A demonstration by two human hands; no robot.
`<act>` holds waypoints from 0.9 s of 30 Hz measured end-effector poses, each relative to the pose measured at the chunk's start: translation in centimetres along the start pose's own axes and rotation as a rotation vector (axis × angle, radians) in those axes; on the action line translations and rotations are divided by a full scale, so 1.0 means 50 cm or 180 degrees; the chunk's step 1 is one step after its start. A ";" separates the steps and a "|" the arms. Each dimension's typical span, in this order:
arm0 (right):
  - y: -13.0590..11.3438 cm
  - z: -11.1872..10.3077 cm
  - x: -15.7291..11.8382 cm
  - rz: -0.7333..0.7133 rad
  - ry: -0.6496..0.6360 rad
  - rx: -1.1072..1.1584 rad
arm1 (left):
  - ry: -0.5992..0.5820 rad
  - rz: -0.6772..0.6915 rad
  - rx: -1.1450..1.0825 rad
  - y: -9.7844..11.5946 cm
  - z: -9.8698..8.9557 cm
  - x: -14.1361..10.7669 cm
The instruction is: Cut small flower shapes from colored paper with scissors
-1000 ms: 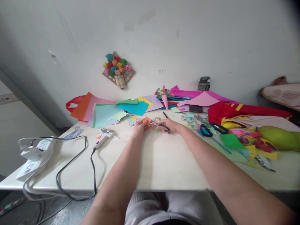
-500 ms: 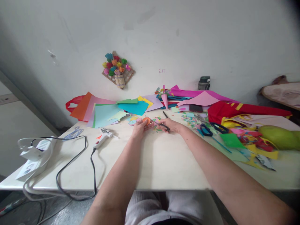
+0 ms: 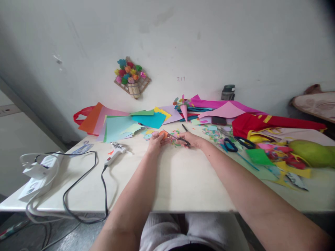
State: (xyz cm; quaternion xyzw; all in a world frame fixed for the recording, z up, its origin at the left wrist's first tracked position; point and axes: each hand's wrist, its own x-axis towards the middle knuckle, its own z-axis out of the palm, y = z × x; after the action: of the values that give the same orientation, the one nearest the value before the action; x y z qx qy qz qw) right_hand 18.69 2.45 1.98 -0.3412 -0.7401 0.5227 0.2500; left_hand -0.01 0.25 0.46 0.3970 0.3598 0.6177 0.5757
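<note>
My left hand (image 3: 156, 141) pinches a small piece of orange paper (image 3: 164, 134) over the middle of the table. Black-handled scissors (image 3: 185, 141) are in my right hand (image 3: 193, 140), with the blades pointing left at the orange paper. How far the blades are apart is too small to tell. Small coloured paper scraps (image 3: 177, 134) lie under and around both hands. Just beyond my right hand rests a thin black stick-like thing, perhaps a pen (image 3: 184, 127).
A white glue gun (image 3: 115, 156) with a black cord lies to the left, near a power strip (image 3: 39, 177). Coloured paper sheets (image 3: 119, 125) spread along the back. More scissors (image 3: 230, 144), red cloth (image 3: 251, 123) and a green rounded thing (image 3: 311, 153) are at right.
Almost nothing differs. Both hands stay in the same place, the left on the orange paper and the right on the scissors.
</note>
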 end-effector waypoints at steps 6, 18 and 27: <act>0.006 -0.002 0.003 0.0036 -0.0032 0.0082 | 0.0058 -0.0068 0.0101 0.003 0.002 -0.003; -0.005 0.001 -0.003 0.0058 0.0013 0.0082 | 0.0031 -0.0008 0.0007 0.005 0.000 -0.002; -0.004 0.001 -0.002 0.0086 -0.0054 0.0053 | 0.0035 -0.0086 -0.0047 0.005 0.000 -0.003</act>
State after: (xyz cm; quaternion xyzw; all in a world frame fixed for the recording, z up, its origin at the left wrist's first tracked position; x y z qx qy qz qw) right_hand 18.69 2.29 2.15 -0.3447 -0.7332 0.5350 0.2395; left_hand -0.10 0.10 0.70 0.3844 0.3636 0.6148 0.5849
